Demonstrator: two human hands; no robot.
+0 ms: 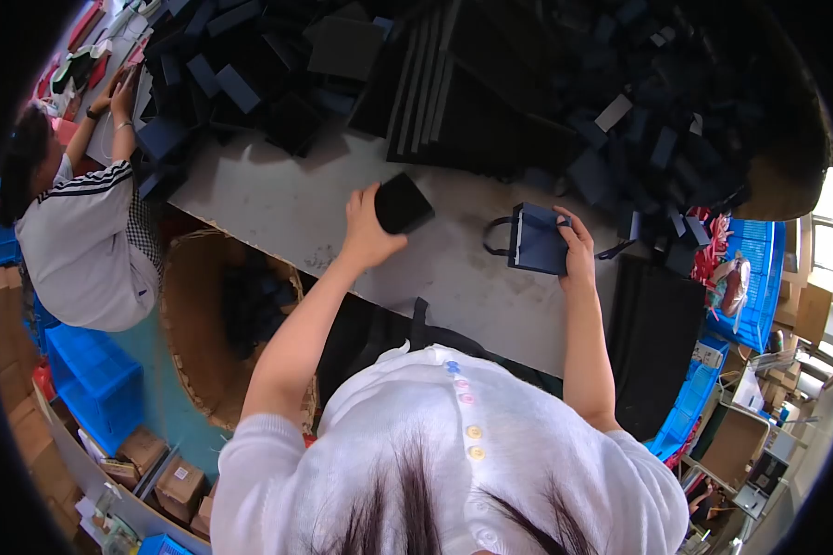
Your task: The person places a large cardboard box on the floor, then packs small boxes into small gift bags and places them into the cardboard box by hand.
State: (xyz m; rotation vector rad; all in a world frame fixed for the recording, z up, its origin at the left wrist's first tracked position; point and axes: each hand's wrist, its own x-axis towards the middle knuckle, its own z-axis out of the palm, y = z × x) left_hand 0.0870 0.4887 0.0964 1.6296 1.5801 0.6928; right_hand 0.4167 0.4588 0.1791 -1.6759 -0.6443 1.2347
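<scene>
Over the grey table [491, 319], my left hand [368, 231] has its fingers and thumb round a black box [404, 203]. To the right, my right hand [576, 248] grips the right side of a small dark blue bag [539, 240], with fingertips at its upper corner. The bag's dark handle loops out to its left, and a pale edge runs down its left side. A gap of bare tabletop separates the box from the bag. What is inside the bag cannot be made out.
Dark boxes [236, 88] heap at the back left, beside stacked black panels [435, 92]. More small dark blue pieces [662, 148] pile at the back right. A co-worker [93, 231] sits at the left. A large round carton [190, 370] and blue crates [97, 379] stand below.
</scene>
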